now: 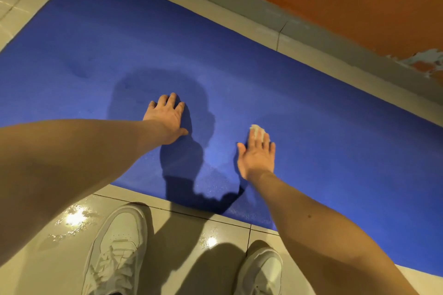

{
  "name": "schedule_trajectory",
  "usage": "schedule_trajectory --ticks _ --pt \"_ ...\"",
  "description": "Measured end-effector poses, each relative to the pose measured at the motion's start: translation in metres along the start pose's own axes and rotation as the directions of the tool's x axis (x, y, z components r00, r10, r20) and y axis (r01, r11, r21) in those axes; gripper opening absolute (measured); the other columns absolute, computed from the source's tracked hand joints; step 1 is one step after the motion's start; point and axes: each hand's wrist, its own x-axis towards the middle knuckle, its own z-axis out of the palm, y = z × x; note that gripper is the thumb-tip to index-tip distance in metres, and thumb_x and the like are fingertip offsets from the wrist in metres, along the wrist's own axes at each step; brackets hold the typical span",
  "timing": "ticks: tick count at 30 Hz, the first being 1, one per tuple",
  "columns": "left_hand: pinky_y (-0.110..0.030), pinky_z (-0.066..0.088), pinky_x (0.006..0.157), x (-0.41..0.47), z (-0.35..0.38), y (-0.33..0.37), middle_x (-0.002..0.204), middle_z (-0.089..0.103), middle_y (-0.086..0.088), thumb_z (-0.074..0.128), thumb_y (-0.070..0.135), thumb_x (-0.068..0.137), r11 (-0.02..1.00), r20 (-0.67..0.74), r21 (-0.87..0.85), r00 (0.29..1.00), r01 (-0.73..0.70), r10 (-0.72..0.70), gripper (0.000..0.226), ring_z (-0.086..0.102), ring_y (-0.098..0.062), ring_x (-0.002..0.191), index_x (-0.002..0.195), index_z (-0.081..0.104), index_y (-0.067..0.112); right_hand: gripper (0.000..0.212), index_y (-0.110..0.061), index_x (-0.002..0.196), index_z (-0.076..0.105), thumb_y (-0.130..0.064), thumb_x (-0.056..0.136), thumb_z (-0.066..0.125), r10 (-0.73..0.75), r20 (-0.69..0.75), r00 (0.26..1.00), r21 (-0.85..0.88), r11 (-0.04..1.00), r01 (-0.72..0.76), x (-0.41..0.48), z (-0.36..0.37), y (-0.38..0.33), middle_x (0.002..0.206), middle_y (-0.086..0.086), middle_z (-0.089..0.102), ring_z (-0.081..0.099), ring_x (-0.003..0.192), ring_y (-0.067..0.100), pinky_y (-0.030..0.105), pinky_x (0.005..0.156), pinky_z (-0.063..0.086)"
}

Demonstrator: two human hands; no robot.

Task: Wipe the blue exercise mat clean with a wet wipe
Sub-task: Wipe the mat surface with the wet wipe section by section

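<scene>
Pressing grainy mat (311,103), right fingers (258,145) pin crumpled wipe (257,130).

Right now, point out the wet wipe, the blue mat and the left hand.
wet wipe (258,130), head view, its exposed white crumpled part
blue mat (107,31), head view, bare surface at upper left
left hand (167,118), head view, back of the hand

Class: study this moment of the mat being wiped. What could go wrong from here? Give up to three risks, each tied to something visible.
The wet wipe is small and bunched under the right hand, so it may slip out or leave much of the blue mat unwiped.
The left hand leans on the mat; on the glossy tile floor the mat could slide.
The shoes stand on shiny, possibly wet tiles: a slip is possible.
</scene>
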Motion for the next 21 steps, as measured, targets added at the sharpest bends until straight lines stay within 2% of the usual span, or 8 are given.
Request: schedule_trajectory --ticks 2,4,5,9,13,15,18,21 --pt "-0.052 0.017 0.121 0.002 0.0 0.0 0.166 -0.005 -0.009 0.051 0.062 0.095 1.0 0.001 -0.002 1.0 0.003 -0.003 0.09 0.003 -0.033 0.151 0.16 0.007 0.018 0.07 -0.016 0.161 -0.014 -0.051 0.108 0.014 0.11 0.06 0.992 0.01 0.994 -0.111 0.005 -0.004 0.0 0.17 0.004 -0.017 -0.015 0.156 0.027 0.048 0.126 -0.005" --pt "-0.052 0.017 0.122 0.005 -0.001 -0.001 0.166 -0.005 -0.009 0.051 0.062 0.095 1.0 0.001 -0.012 1.0 0.003 -0.003 0.09 0.003 -0.033 0.151 0.16 0.006 0.019 0.071 -0.009 0.161 -0.011 -0.049 0.109 0.015 0.144 0.048 0.988 0.079 0.986 -0.148 0.008 -0.003 -0.022 0.17 0.01 -0.016 -0.015 0.156 0.031 0.048 0.126 -0.006" --pt "-0.052 0.016 0.122 0.007 -0.002 -0.001 0.166 -0.006 -0.009 0.051 0.062 0.095 1.0 -0.001 -0.016 1.0 0.003 -0.003 0.09 0.002 -0.033 0.151 0.16 0.006 0.019 0.071 -0.007 0.161 -0.008 -0.047 0.109 0.018 0.116 0.032 0.993 0.105 0.987 -0.119 0.007 -0.001 -0.039 0.17 0.011 -0.014 -0.015 0.156 0.032 0.048 0.126 -0.007" --pt "-0.052 0.017 0.122 0.014 -0.003 -0.002 0.166 -0.007 -0.009 0.048 0.062 0.096 1.0 -0.003 -0.017 1.0 0.011 -0.011 0.089 0.003 -0.033 0.151 0.16 0.005 0.019 0.072 -0.006 0.162 -0.004 -0.044 0.109 0.026 -0.163 -0.047 0.985 0.12 0.979 0.168 -0.005 0.012 -0.101 0.17 0.011 -0.012 -0.015 0.156 0.032 0.046 0.126 -0.008" --pt "-0.052 0.015 0.122 0.018 -0.004 -0.004 0.166 -0.008 -0.009 0.047 0.062 0.097 0.999 -0.009 -0.034 1.0 0.007 -0.007 0.087 0.001 -0.033 0.151 0.161 0.005 0.02 0.075 -0.015 0.163 -0.006 -0.053 0.107 0.025 -0.289 -0.017 0.957 0.041 0.956 0.29 -0.002 0.004 -0.084 0.17 0.002 -0.014 -0.016 0.156 0.026 0.045 0.126 -0.008" --pt "-0.052 0.015 0.122 0.021 -0.004 -0.004 0.166 -0.008 -0.009 0.047 0.062 0.097 0.999 -0.001 -0.043 1.0 0.007 -0.007 0.088 0.001 -0.033 0.151 0.161 0.004 0.02 0.077 -0.019 0.163 -0.011 -0.056 0.106 0.025 -0.234 -0.018 0.972 0.021 0.972 0.234 0.009 -0.001 -0.051 0.17 -0.003 -0.015 -0.017 0.156 0.024 0.046 0.126 -0.007" --pt "-0.053 0.015 0.122 0.026 -0.003 -0.004 0.166 -0.009 -0.008 0.046 0.062 0.097 0.999 0.0 -0.049 1.0 0.015 -0.015 0.089 0.0 -0.033 0.151 0.161 0.002 0.019 0.081 -0.018 0.161 -0.016 -0.063 0.103 0.019 0.009 0.019 1.0 0.014 1.0 -0.009 0.034 -0.013 -0.002 0.169 0.0 -0.02 -0.018 0.156 0.026 0.047 0.126 -0.007" --pt "-0.052 0.014 0.123 0.032 -0.005 -0.002 0.166 -0.009 -0.008 0.045 0.063 0.097 0.999 -0.015 -0.033 1.0 -0.008 0.007 0.089 0.0 -0.033 0.152 0.161 0.002 0.019 0.083 -0.015 0.161 -0.017 -0.064 0.103 0.018 0.138 0.065 0.988 0.054 0.988 -0.141 0.047 -0.019 0.006 0.169 0.005 -0.02 -0.019 0.155 0.028 0.048 0.126 -0.009"
